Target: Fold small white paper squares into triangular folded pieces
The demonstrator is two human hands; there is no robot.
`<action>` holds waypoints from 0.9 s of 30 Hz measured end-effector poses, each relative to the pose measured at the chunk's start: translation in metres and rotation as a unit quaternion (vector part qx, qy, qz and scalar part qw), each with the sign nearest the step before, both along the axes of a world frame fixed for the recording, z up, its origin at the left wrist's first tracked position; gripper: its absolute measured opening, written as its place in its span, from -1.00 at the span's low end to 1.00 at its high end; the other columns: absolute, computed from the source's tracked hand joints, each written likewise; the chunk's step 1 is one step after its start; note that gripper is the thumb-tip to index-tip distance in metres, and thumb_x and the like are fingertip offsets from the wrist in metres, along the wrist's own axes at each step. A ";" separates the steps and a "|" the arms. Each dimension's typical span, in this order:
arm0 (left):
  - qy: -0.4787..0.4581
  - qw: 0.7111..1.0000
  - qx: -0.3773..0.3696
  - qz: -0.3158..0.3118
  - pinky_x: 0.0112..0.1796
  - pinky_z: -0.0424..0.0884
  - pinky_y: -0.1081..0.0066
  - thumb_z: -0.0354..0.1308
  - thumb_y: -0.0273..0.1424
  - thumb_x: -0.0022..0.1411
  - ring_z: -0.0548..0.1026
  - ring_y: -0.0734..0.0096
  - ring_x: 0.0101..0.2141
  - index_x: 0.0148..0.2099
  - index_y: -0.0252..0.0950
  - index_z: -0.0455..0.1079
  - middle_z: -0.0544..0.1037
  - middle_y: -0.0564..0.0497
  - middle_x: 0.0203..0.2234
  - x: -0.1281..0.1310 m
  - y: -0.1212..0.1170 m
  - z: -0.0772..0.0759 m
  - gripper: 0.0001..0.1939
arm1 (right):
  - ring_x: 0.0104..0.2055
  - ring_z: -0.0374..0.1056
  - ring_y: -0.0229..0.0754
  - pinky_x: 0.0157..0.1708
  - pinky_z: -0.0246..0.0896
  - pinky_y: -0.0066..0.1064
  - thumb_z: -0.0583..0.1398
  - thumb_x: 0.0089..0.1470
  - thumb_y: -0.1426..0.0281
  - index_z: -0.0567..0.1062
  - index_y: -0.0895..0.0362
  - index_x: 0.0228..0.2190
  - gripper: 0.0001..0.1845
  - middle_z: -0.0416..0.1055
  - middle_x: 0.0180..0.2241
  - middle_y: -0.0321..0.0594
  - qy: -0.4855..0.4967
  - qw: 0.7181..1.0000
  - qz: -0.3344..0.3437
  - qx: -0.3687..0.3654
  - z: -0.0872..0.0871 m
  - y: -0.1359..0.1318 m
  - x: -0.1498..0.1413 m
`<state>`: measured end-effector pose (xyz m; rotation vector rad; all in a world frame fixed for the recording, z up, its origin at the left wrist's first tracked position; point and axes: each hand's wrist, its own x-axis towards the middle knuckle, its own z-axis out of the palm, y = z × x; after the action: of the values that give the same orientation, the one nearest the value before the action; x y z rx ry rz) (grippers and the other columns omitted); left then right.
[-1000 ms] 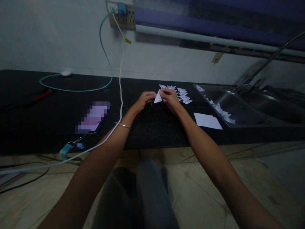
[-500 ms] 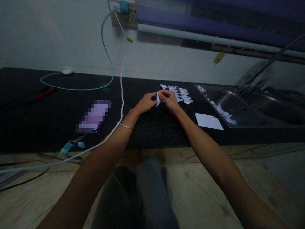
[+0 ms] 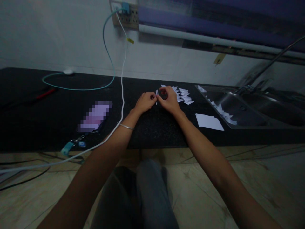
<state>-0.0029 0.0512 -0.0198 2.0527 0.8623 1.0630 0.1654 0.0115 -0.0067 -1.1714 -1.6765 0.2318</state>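
Between my two hands, just above the dark counter [image 3: 162, 127], is a small folded piece of white paper [image 3: 156, 93], seen nearly edge-on. My left hand [image 3: 145, 101] pinches it from the left side. The thumb of my right hand [image 3: 170, 100] presses against the paper, while its index finger is lifted and curved away. Right behind my right hand lie several folded white paper pieces [image 3: 184, 95] in overlapping rows, partly hidden by the fingers. A stack of flat white paper sheets [image 3: 209, 121] lies to the right of my right forearm.
More folded paper pieces [image 3: 222, 112] line the left rim of the steel sink [image 3: 254, 122]. A phone [image 3: 96, 116] with a strap lies on the left. A white cable [image 3: 123, 92] crosses over my left forearm. A teal cable [image 3: 78, 89] loops behind.
My right index finger has lifted off the paper and the right hand has opened somewhat. The folded paper has turned to a narrower view. My left hand keeps its place.
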 end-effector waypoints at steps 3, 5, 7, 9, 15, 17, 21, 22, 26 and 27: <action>0.016 0.997 0.022 0.076 -0.36 0.30 0.36 0.16 -0.22 0.32 0.42 0.34 -0.48 -0.39 -0.27 0.44 0.49 -0.01 -0.56 0.001 -0.003 0.003 -0.72 | -0.12 0.31 -0.01 0.02 0.20 -0.13 0.28 0.08 0.38 0.47 0.03 -0.30 -0.90 0.44 -0.24 -0.14 -0.052 0.999 -0.015 0.003 0.000 0.000 0.003; 0.015 0.997 0.015 0.079 -0.40 0.27 0.37 0.18 -0.23 0.30 0.39 0.37 -0.50 -0.38 -0.26 0.44 0.49 0.00 -0.55 0.002 -0.004 0.004 -0.75 | -0.21 0.31 -0.04 -0.05 0.19 -0.16 0.26 0.07 0.43 0.46 0.04 -0.36 -0.94 0.43 -0.33 -0.16 -0.072 0.997 -0.029 -0.005 0.000 0.000 0.004; 0.008 0.998 -0.005 0.063 -0.43 0.25 0.39 0.22 -0.24 0.27 0.36 0.41 -0.52 -0.37 -0.27 0.43 0.48 0.02 -0.54 0.003 -0.003 0.004 -0.78 | -0.28 0.30 -0.06 -0.12 0.18 -0.18 0.23 0.08 0.45 0.44 0.05 -0.42 -0.93 0.42 -0.39 -0.17 -0.088 0.995 -0.043 -0.012 -0.001 0.001 0.005; -0.014 0.998 -0.044 0.033 -0.46 0.23 0.42 0.26 -0.25 0.23 0.36 0.46 -0.53 -0.35 -0.28 0.42 0.48 0.03 -0.52 0.004 -0.001 0.005 -0.79 | -0.32 0.29 -0.08 -0.17 0.18 -0.20 0.21 0.09 0.45 0.42 0.06 -0.46 -0.89 0.41 -0.43 -0.16 -0.105 0.993 -0.058 -0.003 -0.001 0.001 0.004; -0.100 0.971 -0.216 -0.031 -0.57 0.11 0.50 -0.03 0.21 0.33 0.45 0.52 -0.57 -0.31 -0.29 0.43 0.52 -0.01 -0.54 0.005 0.008 0.014 -0.36 | -0.28 0.34 -0.05 -0.17 0.22 -0.19 0.14 0.13 0.47 0.46 0.08 -0.36 -0.91 0.48 -0.36 -0.13 -0.144 0.983 -0.084 0.075 -0.002 0.004 0.002; -0.098 0.963 -0.248 -0.041 -0.59 0.09 0.50 -0.12 0.28 0.32 0.45 0.53 -0.60 -0.33 -0.30 0.44 0.52 -0.02 -0.57 0.004 0.009 0.015 -0.27 | -0.23 0.36 -0.03 -0.13 0.24 -0.17 0.14 0.15 0.45 0.47 0.08 -0.31 -0.90 0.49 -0.32 -0.11 -0.158 0.980 -0.076 0.095 -0.003 0.004 0.001; -0.105 0.956 -0.251 -0.109 -0.58 0.17 0.52 -0.02 0.18 0.35 0.47 0.54 -0.58 -0.32 -0.29 0.47 0.56 -0.03 -0.54 0.001 0.010 0.009 -0.37 | -0.15 0.37 -0.01 -0.07 0.26 -0.14 0.15 0.20 0.42 0.48 0.09 -0.29 -0.90 0.50 -0.27 -0.09 -0.179 0.976 -0.043 0.113 -0.003 0.002 -0.003; -0.110 0.955 -0.247 -0.122 -0.57 0.20 0.53 0.01 0.13 0.36 0.47 0.55 -0.56 -0.31 -0.29 0.47 0.58 -0.03 -0.52 0.000 0.009 0.008 -0.42 | -0.14 0.37 -0.01 -0.06 0.26 -0.14 0.15 0.20 0.41 0.49 0.09 -0.29 -0.91 0.50 -0.27 -0.09 -0.178 0.977 -0.035 0.115 -0.003 0.002 -0.004; -0.129 0.949 -0.257 -0.126 -0.52 0.26 0.56 0.06 -0.09 0.39 0.46 0.57 -0.54 -0.27 -0.31 0.49 0.59 -0.01 -0.48 -0.006 0.005 0.010 -0.60 | -0.17 0.39 -0.05 -0.08 0.30 -0.16 0.18 0.21 0.38 0.51 0.09 -0.29 -0.90 0.52 -0.28 -0.13 -0.131 0.986 -0.004 0.100 -0.003 0.001 -0.006; -0.131 0.949 -0.260 -0.122 -0.52 0.26 0.56 0.06 -0.14 0.39 0.45 0.58 -0.54 -0.27 -0.32 0.49 0.58 -0.01 -0.49 -0.007 0.004 0.012 -0.63 | -0.18 0.40 -0.07 -0.09 0.31 -0.17 0.18 0.22 0.36 0.52 0.08 -0.28 -0.89 0.53 -0.27 -0.14 -0.108 0.990 0.005 0.090 -0.003 0.001 -0.005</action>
<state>-0.0098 0.0549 -0.0079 1.4903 0.6457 0.8361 0.1600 0.0124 -0.0099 -1.0819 -1.8506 -0.0414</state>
